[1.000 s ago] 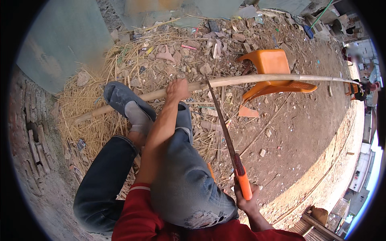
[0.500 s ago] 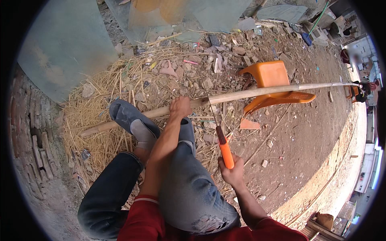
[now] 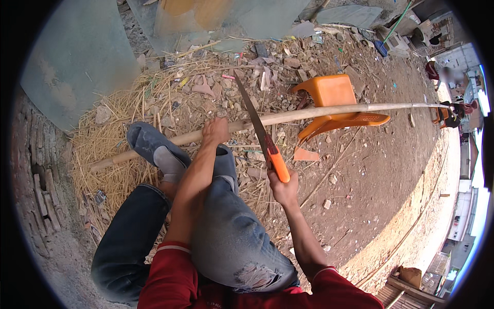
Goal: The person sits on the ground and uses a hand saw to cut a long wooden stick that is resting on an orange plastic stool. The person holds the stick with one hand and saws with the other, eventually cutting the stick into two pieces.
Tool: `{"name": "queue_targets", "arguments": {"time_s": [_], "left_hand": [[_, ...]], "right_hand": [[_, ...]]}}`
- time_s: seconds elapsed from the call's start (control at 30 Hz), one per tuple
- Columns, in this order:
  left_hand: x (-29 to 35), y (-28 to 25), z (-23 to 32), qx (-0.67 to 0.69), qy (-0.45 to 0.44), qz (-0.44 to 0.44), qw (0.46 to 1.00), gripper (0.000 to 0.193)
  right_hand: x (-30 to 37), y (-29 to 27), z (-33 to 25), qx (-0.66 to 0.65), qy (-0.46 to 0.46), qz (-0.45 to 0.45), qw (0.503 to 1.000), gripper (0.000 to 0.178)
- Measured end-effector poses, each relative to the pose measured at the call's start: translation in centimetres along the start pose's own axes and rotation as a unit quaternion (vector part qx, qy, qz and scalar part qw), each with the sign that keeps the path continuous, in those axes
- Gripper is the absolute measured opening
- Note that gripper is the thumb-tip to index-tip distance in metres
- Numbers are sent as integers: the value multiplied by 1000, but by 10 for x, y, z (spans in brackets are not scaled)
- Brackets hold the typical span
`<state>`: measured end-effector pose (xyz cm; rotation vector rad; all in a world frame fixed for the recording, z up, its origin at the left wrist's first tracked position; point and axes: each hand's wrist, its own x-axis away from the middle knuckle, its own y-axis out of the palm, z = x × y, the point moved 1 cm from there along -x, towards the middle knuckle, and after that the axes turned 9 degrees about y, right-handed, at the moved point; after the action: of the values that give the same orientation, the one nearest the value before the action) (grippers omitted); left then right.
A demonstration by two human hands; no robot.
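A long pale bamboo pole (image 3: 303,114) runs from the straw at left toward the far right, and it lies over an orange plastic chair. My left hand (image 3: 215,131) is wrapped round the pole, just left of the saw. In my right hand (image 3: 284,186) is the orange handle of a hand saw (image 3: 252,110). The blade crosses the pole slantwise, its tip pointing to the upper left; whether the teeth touch the wood I cannot tell. My shoes (image 3: 159,146) are beside the pole's near end, one of them partly hidden by my left arm.
The orange chair (image 3: 334,91) lies tipped on the dirt ground. Straw (image 3: 110,139) and broken rubble (image 3: 206,87) cover the area by the grey sheets (image 3: 77,67) and brick wall (image 3: 43,190). An orange shard (image 3: 306,154) lies below the chair. Other people (image 3: 453,113) are at the far right.
My right hand and the saw have moved forward and slightly left; more of the blade's flat side now shows. The left hand keeps its grip on the pole. The whole view has shifted slightly.
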<state>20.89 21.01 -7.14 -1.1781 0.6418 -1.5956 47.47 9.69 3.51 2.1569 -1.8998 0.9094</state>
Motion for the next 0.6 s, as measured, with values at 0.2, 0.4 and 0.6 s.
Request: {"name": "queue_targets", "arguments": {"time_s": [0.2,0.4,0.6], "left_hand": [[7,3,-14,-28,-31,24,999,28],[7,-6,-6,-27,-45,4,999,31],[-5,24,16,-5,0,4,1000,27]], "right_hand": [[165,-50,10,81,0,-28,996,8],[-33,32,-37,29,-70,18,997,19],[28,-1,-17,101,-20,13,995,19]]}}
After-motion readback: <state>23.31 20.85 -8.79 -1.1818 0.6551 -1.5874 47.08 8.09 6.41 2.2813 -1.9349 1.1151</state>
